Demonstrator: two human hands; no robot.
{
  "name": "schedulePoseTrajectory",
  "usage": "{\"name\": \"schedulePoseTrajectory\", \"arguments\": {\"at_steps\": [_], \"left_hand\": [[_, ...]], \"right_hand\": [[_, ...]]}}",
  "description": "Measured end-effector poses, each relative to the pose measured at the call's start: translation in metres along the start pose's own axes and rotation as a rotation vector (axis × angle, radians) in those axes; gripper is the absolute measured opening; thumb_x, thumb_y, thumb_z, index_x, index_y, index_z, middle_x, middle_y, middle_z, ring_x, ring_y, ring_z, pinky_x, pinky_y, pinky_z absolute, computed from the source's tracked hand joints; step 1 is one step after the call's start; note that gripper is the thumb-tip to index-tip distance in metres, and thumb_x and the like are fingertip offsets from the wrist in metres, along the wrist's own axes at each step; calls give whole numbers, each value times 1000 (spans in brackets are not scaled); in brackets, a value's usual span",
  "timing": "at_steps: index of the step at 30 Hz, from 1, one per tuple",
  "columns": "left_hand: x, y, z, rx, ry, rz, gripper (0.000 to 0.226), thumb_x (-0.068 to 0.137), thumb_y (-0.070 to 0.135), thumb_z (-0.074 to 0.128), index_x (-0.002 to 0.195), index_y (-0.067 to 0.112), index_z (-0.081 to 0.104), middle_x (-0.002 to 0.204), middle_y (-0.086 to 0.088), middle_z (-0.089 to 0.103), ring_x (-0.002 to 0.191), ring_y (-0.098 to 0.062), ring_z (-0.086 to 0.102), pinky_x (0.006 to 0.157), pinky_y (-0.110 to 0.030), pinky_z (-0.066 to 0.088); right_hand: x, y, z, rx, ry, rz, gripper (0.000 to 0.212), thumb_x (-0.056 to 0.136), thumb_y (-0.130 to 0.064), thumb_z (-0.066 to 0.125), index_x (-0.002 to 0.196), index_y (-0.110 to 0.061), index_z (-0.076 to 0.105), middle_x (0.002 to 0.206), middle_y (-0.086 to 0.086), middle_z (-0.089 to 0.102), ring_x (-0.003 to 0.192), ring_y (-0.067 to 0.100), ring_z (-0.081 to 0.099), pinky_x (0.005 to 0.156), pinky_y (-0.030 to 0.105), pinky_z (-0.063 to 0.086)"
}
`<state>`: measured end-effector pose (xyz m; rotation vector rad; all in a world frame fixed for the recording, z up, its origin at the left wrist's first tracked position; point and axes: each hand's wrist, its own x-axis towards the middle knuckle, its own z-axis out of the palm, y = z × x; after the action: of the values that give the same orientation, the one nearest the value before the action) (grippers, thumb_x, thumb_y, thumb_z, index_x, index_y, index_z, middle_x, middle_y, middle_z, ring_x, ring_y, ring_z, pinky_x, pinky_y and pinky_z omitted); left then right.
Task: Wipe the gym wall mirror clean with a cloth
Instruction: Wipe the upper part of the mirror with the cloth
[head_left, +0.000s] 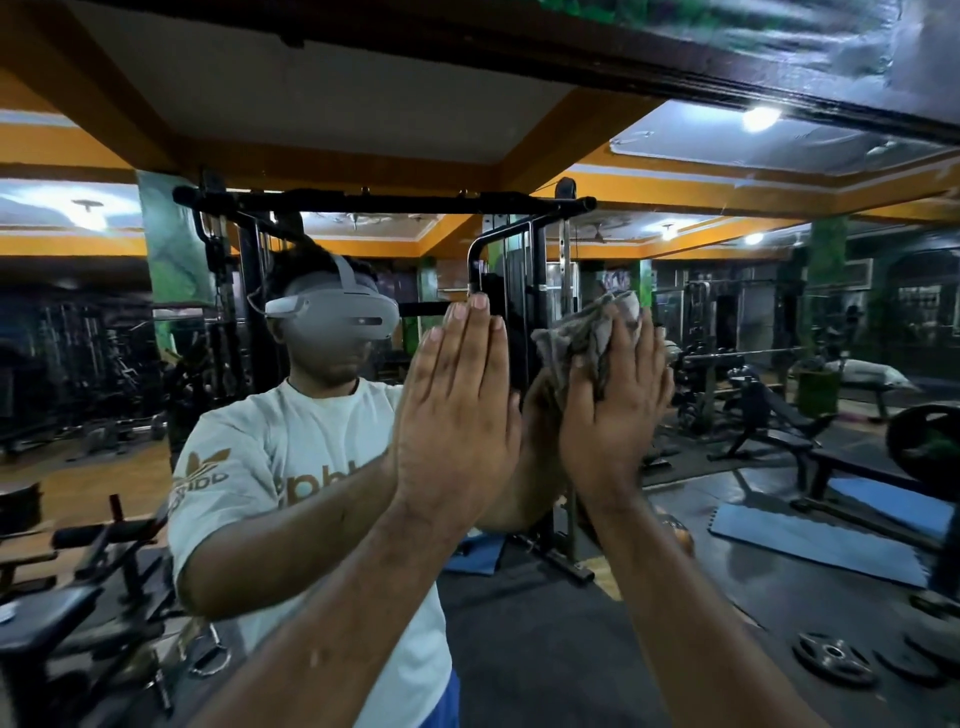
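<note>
Orange ceiling beams (675, 192) frame pale panels where round ceiling lamps (761, 118) glow. Green pillars (174, 239) rise behind a black cable machine (384, 205). Benches (779, 421) stand on dark rubber floor (701, 623) (blue mats (810, 540) and loose weight plates (834, 657) lie there too).

Both arms raised, forearms angling up from bottom of view, hands side by side at about same height. Left hand (457, 405) flat, fingers straight and together, pointing up, back of hand toward camera, palm forward. Right hand (618, 410) also upright, fingers mostly straight, pressing grey cloth (587, 332) forward with palm; cloth bunches out above and left of fingertips. Wrists fairly straight, hands close, small gap between.
</note>
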<state>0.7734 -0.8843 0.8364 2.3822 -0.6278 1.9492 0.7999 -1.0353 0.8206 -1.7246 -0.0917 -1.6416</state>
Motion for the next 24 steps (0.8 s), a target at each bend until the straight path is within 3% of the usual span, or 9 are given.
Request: {"name": "schedulePoseTrajectory", "arguments": {"at_steps": [2,5,7,10,11,14,17,22,24], "left_hand": [[-1,0,0,11,-17,9,70,95,32,37,156,-1,28,166,-20,17,155,-32,14,127,-45,9],[-1,-1,0,8,-15,18,70,94,28,40,156,-1,26,166,-20,16,155,-32,12,127,-46,9],[-1,-1,-1,5,-18,12,67,98,27,41,156,-2,27,166,-20,17,155,-32,12,127,-48,12],[0,-1,-2,6,-33,6,62,102,28,38,155,-2,29,166,-20,18,155,-31,13,126,-47,14],[0,-1,-4,-5,-33,5,61,102,27,38,155,-2,30,165,-19,20,155,-31,14,126,-47,15],[-3,-7,-13,-75,-44,25,60,100,22,41,154,-1,32,164,-18,26,154,-28,19,126,-46,16],[-13,-15,-23,32,-12,-31,59,102,27,43,153,-1,34,163,-18,28,154,-30,19,126,-48,14],[-23,-24,-26,98,-49,-34,64,104,35,40,156,0,28,166,-18,19,155,-29,9,127,-48,9],[-22,-24,-28,68,-58,-35,62,103,31,39,156,0,29,165,-18,20,155,-30,12,126,-49,11]], "right_hand": [[-13,-2,3,6,-66,-171,65,97,-41,45,159,-24,40,171,4,27,161,20,12,130,53,4],[-17,20,-4,-34,-95,-441,60,95,-33,48,153,-18,48,166,11,37,159,28,24,126,60,16],[-6,25,-6,-52,-49,-363,62,96,-36,47,156,-20,43,166,11,36,159,24,22,127,56,15],[12,-3,5,-16,15,-5,69,94,-42,41,160,-23,37,170,9,29,159,26,18,127,58,10],[12,-13,8,-30,30,28,70,94,-43,40,161,-22,37,170,10,28,159,29,18,127,59,10],[-5,-16,9,-72,-13,-181,67,98,-45,44,159,-19,40,170,13,29,159,32,20,127,58,10],[-26,12,-3,-170,-70,-330,67,98,-48,48,157,-18,44,168,15,32,158,34,24,127,60,14],[-13,4,-3,-134,6,-13,75,96,-53,46,161,-19,33,171,15,25,160,34,15,126,65,11],[-23,-15,2,-140,-41,-45,80,97,-62,45,163,-19,30,172,15,20,161,34,11,128,61,5]]}}
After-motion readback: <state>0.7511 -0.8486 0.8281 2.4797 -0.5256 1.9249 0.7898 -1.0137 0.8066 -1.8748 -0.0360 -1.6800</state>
